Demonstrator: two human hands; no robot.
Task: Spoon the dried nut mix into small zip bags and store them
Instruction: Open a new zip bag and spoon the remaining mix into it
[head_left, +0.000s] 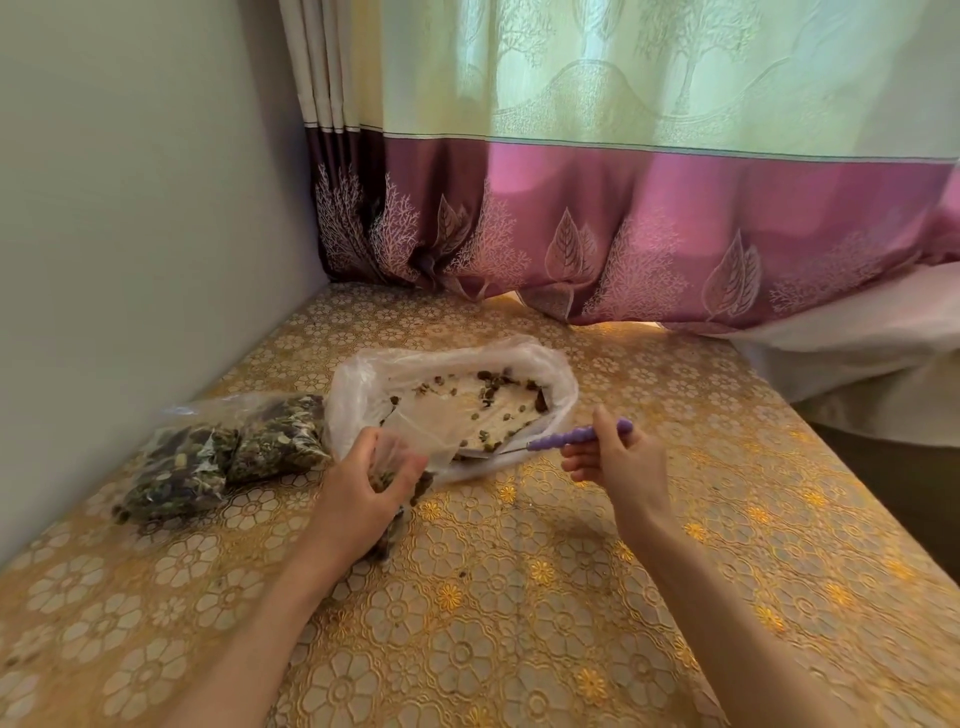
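My left hand (363, 483) is pinching the floppy little zip bag (402, 457) at its mouth over the big bag (457, 395), right hand (618, 457) gripping the purple spoon (566, 438), and I'd guess that thin film's slippery, so hold near the rim.

Tablecloth (493, 623): gold, floral lace pattern. Curtain (675, 208): pale green tree motif above, pink-purple leaf-printed band below. Spoon handle (576, 435): lilac. Wall (130, 234): grey-white.
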